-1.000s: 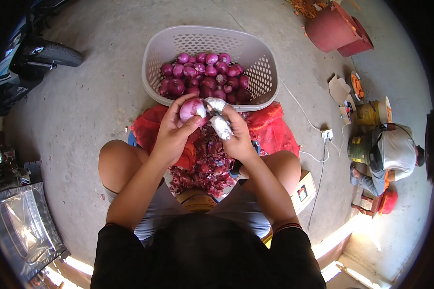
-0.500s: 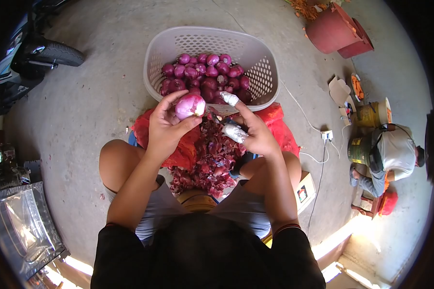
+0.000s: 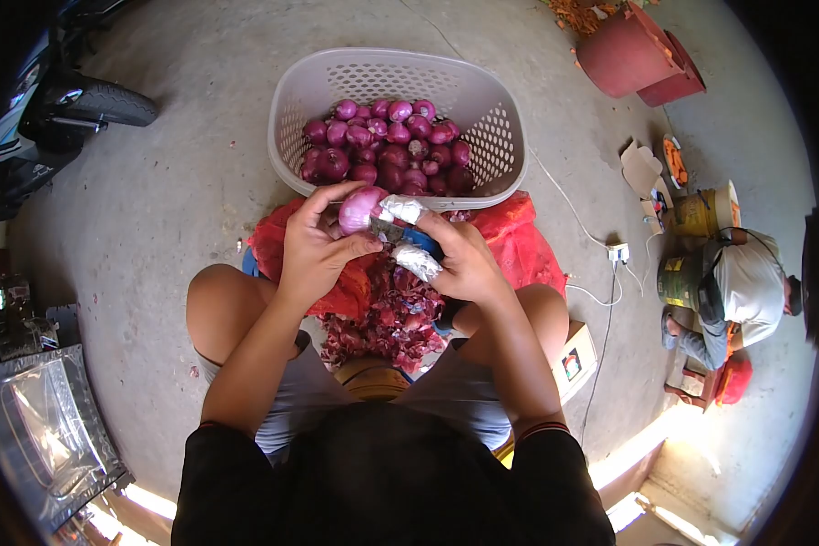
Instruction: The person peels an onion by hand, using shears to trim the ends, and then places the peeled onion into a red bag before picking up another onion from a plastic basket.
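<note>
Left hand: thumb and curled fingers pinched an onion. Onion: purple, at the centre of the frame, beneath the basket; judged fairly light, firm, slick where bare of dry skin, sturdy enough for a snug grip; best taken round its widest part, fingertips clear of the edge.

Right hand: silver-wrapped thumb and forefinger closed on a small knife at the onion's right side; knife mostly hidden, the blue part between the fingers probably its handle.

Skins: loose red heap, below the hands.

Net: red, to either side of the skins.

Box: pale, right of the knee, printed with a dark panel; lettering too small to read.

Basket: grey, perforated, upper centre, holding more onions; no brand seen.

Bucket: right, yellowish label, wording illegible.

Tubs: red, upper right; no readable marking.
</note>
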Tool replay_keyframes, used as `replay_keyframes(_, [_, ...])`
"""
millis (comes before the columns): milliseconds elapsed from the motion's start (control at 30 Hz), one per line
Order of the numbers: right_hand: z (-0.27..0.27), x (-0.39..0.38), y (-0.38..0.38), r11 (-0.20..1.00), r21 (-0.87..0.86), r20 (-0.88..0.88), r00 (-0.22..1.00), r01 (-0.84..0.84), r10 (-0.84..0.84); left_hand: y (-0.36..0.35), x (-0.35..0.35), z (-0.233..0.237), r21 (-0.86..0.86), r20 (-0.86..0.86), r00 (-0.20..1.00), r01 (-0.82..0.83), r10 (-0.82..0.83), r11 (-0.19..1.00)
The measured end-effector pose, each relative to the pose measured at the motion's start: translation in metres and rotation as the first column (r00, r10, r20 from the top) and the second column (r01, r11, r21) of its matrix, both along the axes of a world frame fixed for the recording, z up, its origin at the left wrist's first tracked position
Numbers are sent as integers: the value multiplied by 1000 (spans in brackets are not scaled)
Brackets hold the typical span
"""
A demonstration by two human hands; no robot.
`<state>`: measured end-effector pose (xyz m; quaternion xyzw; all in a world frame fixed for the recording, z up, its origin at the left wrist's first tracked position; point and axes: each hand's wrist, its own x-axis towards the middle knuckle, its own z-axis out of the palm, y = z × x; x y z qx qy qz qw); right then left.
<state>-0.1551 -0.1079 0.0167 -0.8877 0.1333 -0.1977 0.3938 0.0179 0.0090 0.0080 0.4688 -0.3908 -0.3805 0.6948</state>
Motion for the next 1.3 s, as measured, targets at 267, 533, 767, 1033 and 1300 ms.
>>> replay_keyframes(267, [-12, 5, 2, 998, 61, 66, 997, 21, -25, 1, 1, -3, -9, 28, 999, -39, 39, 999])
replay_keyframes(533, [-12, 8, 6, 992, 119, 129, 990, 41, -56, -1, -1, -1, -23, -51, 998, -23, 21, 999])
replay_keyframes(767, [-10, 7, -7, 967, 239, 274, 950, 85, -151, 1, -1, -1, -56, -46, 999, -14, 11, 998])
replay_keyframes(1033, [-4, -2, -2, 983, 182, 35, 999, 27, -34, 0, -2, 0, -36, 8, 999, -36, 36, 999])
replay_keyframes(1300, [-12, -7, -9, 965, 259, 97, 994, 31, -58, -4, -4, -4, -141, 195, 973, -99, 125, 985])
